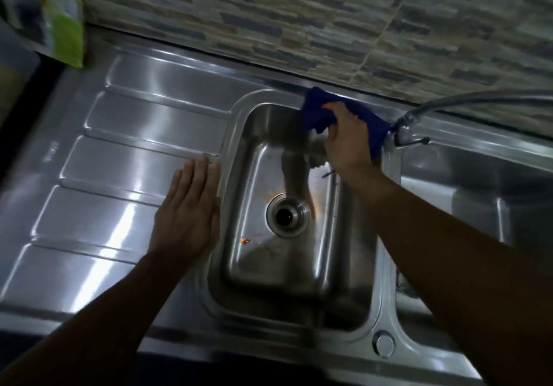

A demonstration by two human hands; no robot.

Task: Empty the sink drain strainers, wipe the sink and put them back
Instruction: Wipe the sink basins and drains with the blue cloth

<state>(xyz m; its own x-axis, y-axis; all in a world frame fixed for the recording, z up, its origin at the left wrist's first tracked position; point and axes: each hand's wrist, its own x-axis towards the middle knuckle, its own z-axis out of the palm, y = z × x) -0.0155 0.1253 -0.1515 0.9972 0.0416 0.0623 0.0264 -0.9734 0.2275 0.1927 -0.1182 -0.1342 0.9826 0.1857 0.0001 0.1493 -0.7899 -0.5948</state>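
Observation:
A stainless steel sink basin (pixel 257 158) fills the middle of the view. Its round drain hole (pixel 288 215) stands bare, with no strainer in it. Orange food bits (pixel 245 240) and smears lie on the basin floor near the drain. My right hand (pixel 347 140) grips a dark blue cloth (pixel 314 113) against the far rim and back wall of the basin. My left hand (pixel 188 212) lies flat, fingers together, on the ribbed drainboard (pixel 119 176) just left of the basin. No strainer is visible anywhere.
A second basin (pixel 478 182) lies to the right, past a narrow divider. A tap (pixel 410 128) with a long spout (pixel 478 98) stands behind the divider. A green packet (pixel 59 26) leans at the far left. A stone-pattern tiled wall (pixel 299 20) runs behind the sink.

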